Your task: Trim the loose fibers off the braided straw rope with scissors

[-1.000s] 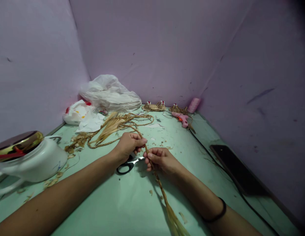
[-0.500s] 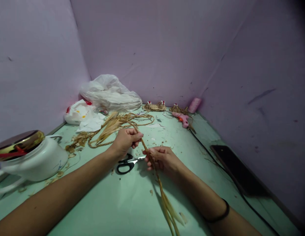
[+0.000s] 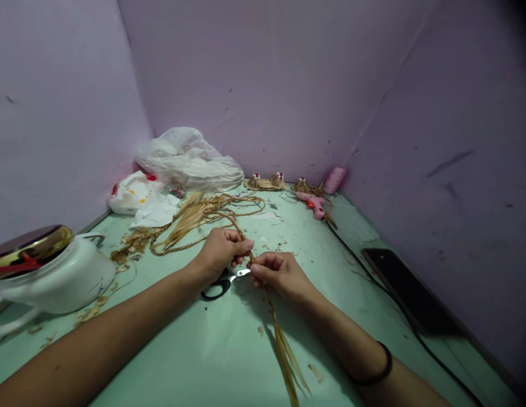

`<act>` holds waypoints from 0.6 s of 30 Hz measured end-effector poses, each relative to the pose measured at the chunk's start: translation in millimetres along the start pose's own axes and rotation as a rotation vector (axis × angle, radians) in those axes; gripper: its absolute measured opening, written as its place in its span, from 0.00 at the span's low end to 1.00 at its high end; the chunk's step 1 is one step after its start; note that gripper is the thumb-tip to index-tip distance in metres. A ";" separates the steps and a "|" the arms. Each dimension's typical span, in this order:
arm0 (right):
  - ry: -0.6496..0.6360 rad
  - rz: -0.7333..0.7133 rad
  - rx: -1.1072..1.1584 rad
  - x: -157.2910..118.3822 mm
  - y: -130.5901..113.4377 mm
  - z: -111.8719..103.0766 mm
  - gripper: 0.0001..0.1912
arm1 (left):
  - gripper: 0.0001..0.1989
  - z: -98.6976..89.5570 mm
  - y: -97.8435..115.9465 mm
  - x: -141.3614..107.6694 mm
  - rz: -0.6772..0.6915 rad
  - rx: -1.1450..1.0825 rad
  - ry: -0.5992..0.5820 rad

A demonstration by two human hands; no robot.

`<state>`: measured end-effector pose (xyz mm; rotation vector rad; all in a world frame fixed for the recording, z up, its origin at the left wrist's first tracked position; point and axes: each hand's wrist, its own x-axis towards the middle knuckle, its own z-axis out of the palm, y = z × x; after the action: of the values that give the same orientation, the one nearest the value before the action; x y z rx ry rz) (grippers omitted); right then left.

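room to move on the green table (image 3: pixel 195 350), just below the left hand (image 3: pixel 223 249) and the right hand (image 3: pixel 282 274), with little scraps (image 3: pixel 260 329). boxed in by purple walls (image 3: pixel 263 85) past both hands. bordered by a dark phone (image 3: pixel 411 291) right of the right hand and a white pot (image 3: pixel 76 277) left of the left hand. see the braided rope (image 3: pixel 251 257) in both hands, long and thin, slanting from a tangled pile (image 3: pixel 193 215) beyond the left hand down to loose ends (image 3: pixel 284 359) below the right hand. pinching it up high with the left hand, using curled fingers. pinching it again just lower with the right hand. see scissors (image 3: pixel 238 275) lying just below the left hand.
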<state>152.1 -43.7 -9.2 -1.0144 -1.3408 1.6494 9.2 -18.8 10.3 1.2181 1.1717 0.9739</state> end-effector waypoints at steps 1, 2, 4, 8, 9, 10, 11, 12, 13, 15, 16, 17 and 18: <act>0.012 -0.058 -0.061 -1.5 0.1 1.0 0.10 | 0.12 2.1 -1.4 -0.3 -0.027 0.010 0.020; 0.025 -0.121 -0.120 -3.0 0.6 1.9 0.09 | 0.11 4.7 -3.1 -0.8 -0.051 0.017 0.035; 0.038 -0.245 -0.244 -5.9 2.4 3.4 0.07 | 0.11 10.5 -7.2 -2.5 -0.078 0.018 0.052; 0.070 -0.372 -0.391 -7.9 5.4 5.3 0.06 | 0.11 17.6 -11.5 -4.8 -0.072 -0.020 0.089; 0.074 -0.361 -0.356 -7.5 5.3 5.5 0.06 | 0.11 17.3 -10.6 -4.4 -0.066 -0.031 0.102; 0.067 -0.325 -0.280 -6.7 5.0 5.7 0.05 | 0.11 16.1 -8.9 -3.6 -0.057 -0.042 0.118; 0.042 -0.266 -0.174 -5.7 4.4 5.8 0.06 | 0.11 14.1 -6.8 -2.5 -0.050 -0.055 0.135; 0.010 -0.193 -0.055 -4.6 4.0 5.7 0.08 | 0.11 11.6 -4.4 -1.3 -0.044 -0.067 0.150; -0.021 -0.116 0.059 -3.5 3.8 5.4 0.11 | 0.11 8.9 -2.0 -0.2 -0.040 -0.079 0.165; -0.058 0.014 0.226 -1.4 4.5 4.3 0.14 | 0.12 4.0 1.6 1.4 -0.039 -0.099 0.181; -0.063 0.055 0.269 -0.6 5.2 3.6 0.15 | 0.12 2.3 2.6 1.7 -0.041 -0.108 0.182; -0.064 0.080 0.294 -0.1 6.0 2.9 0.15 | 0.12 1.1 3.1 1.8 -0.043 -0.116 0.178; -0.064 0.093 0.310 0.3 6.8 2.3 0.15 | 0.12 0.5 3.2 1.9 -0.044 -0.122 0.173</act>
<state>149.3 -45.3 -15.7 -0.8558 -1.0479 1.9022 10.1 -16.6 13.1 1.0228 1.2496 1.1188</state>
